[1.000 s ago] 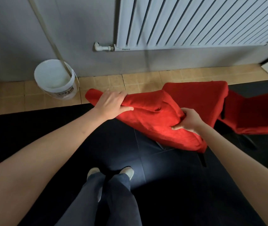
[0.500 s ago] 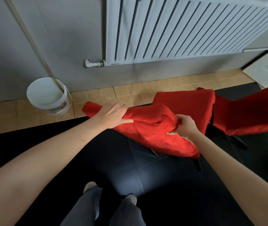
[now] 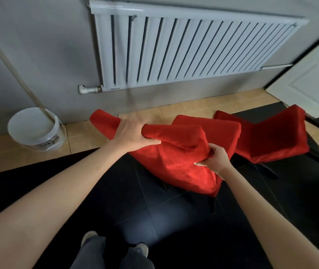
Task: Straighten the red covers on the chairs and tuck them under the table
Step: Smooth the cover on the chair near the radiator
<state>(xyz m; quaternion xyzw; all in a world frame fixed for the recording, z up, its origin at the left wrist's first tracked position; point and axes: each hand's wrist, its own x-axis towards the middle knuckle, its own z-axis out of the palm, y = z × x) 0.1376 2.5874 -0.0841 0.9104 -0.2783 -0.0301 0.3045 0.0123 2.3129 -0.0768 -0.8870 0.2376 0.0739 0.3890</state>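
Nearest the camera: the person's trouser legs and shoes (image 3: 142, 250) on dark floor tiles (image 3: 174, 230), standing just behind the near chair, both bare forearms reaching forward.

Right hand (image 3: 216, 161) pinches a bunched fold of the red cover (image 3: 174, 164) at the right end of the near chair's back, thumb and fingers clenched on the cloth. Probably a tug point, to pull slack down or sideways.

Left hand (image 3: 133, 135) is wrapped over the top edge of the same cover toward its left end, thumb underneath, fingers over the far side and partly hidden. Likely holding the cover against the backrest so the other hand's pull smooths it instead of dragging it off. The left corner of the cover sticks out past this hand, loose and wrinkled, so straightening is not done.

The near chair's dark legs (image 3: 212, 205) show below the cloth.

Just beyond to the right, a second red-covered chair (image 3: 271, 140), cover looks smoother, untouched by either hand.

No table in view, so tucking under cannot be judged; both chairs stand out on the floor.

Farther: white bucket (image 3: 34, 131) on tan tiles at left with a pale hose (image 3: 15, 70) into it, white radiator (image 3: 183, 49) on the grey wall, white door (image 3: 310, 82) at right.
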